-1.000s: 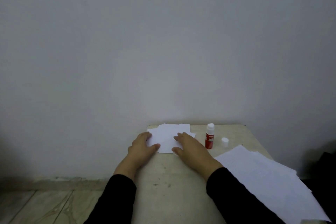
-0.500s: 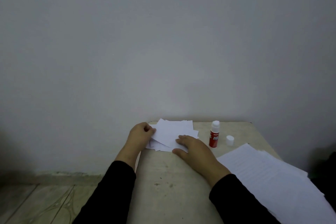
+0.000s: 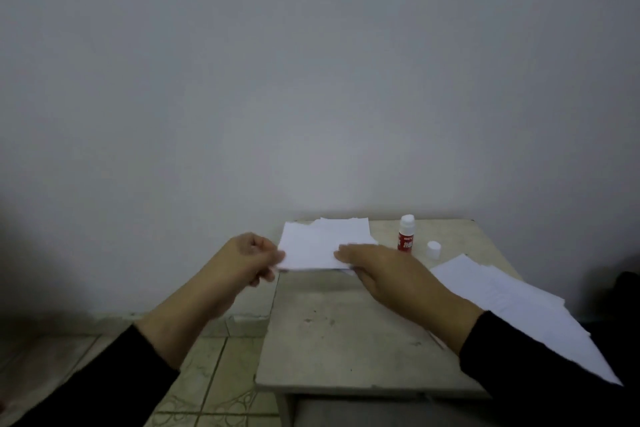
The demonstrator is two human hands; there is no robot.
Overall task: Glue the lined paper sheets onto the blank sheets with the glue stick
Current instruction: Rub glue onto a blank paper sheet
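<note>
A small white paper sheet (image 3: 317,246) is raised over a little pile of similar sheets (image 3: 349,224) at the table's far left. My left hand (image 3: 247,258) pinches its left edge, out past the table's side. My right hand (image 3: 377,270) lies with straight fingers on the sheet's right part. A red glue stick (image 3: 406,234) stands upright and uncapped to the right of the pile, its white cap (image 3: 433,250) beside it. Larger sheets with faint lines (image 3: 512,308) lie fanned along the table's right side.
The small stone-coloured table (image 3: 346,333) stands against a plain grey wall. Tiled floor (image 3: 207,392) shows to the left and below. Something dark (image 3: 627,288) sits at the far right edge.
My left hand has moved left off the table and pinched the top sheet's edge, lifting it from the pile. My right hand stays flat on the sheet. The camera has tilted down.
</note>
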